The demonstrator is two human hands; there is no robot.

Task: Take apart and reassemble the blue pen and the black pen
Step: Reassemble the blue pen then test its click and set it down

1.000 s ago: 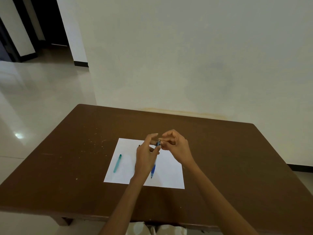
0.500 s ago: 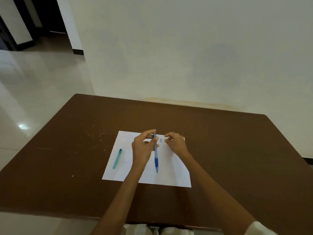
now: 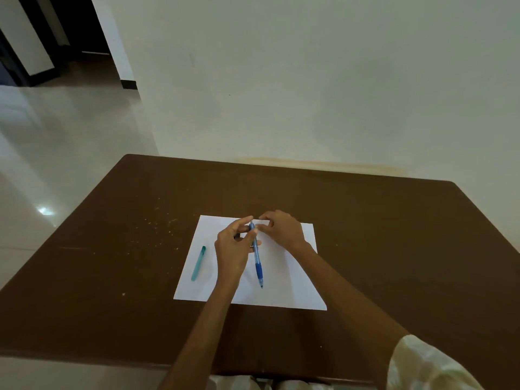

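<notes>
Blue pen held up over the white paper, tip pointing down toward the near edge, dark blue grip near the tip. Pinched near its top end by the left hand, thumb & fingers curled round the barrel. Right hand just beside the pen's top, fingers curled w/ thumb and first finger pressed together at the top end (pinching a small part or only touching the pen: can't tell, too small). Both hands close together above the far half of the paper.

Teal pen piece lying flat on the left part of the paper, well apart from the hands, slightly tilted, dark end pointing away. Black pen not picked out anywhere (a dark bit behind the left hand, mostly hidden).

Paper lying flat on the brown table, near the middle. Small pale specks on the table, left of the paper. Pale sleeve on the right arm at bottom right.
</notes>
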